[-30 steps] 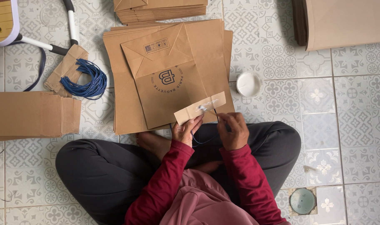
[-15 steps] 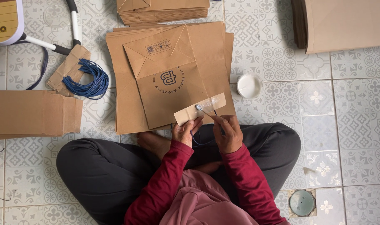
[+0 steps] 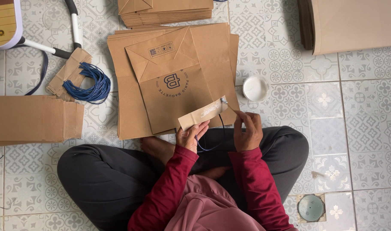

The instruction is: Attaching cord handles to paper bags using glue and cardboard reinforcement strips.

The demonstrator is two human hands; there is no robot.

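My left hand (image 3: 192,136) holds a narrow brown paper strip (image 3: 202,114) smeared with white glue, along with a blue cord (image 3: 208,146) that loops down below it. My right hand (image 3: 247,130) grips a thin brush (image 3: 228,105) whose tip touches the strip's right end. Just beyond the strip lies a flat brown paper bag (image 3: 174,81) with a round printed mark, on top of a stack of similar bags (image 3: 126,98).
A small white glue dish (image 3: 255,88) sits right of the stack. A bundle of blue cords (image 3: 89,83) rests on folded paper at left. More paper stacks lie at top (image 3: 170,10), left (image 3: 32,119) and top right (image 3: 354,23). A floor drain (image 3: 310,208) is at lower right.
The brush has slid along the strip to its right end, and the strip now tilts a little higher at that end. Both hands stay over my lap.
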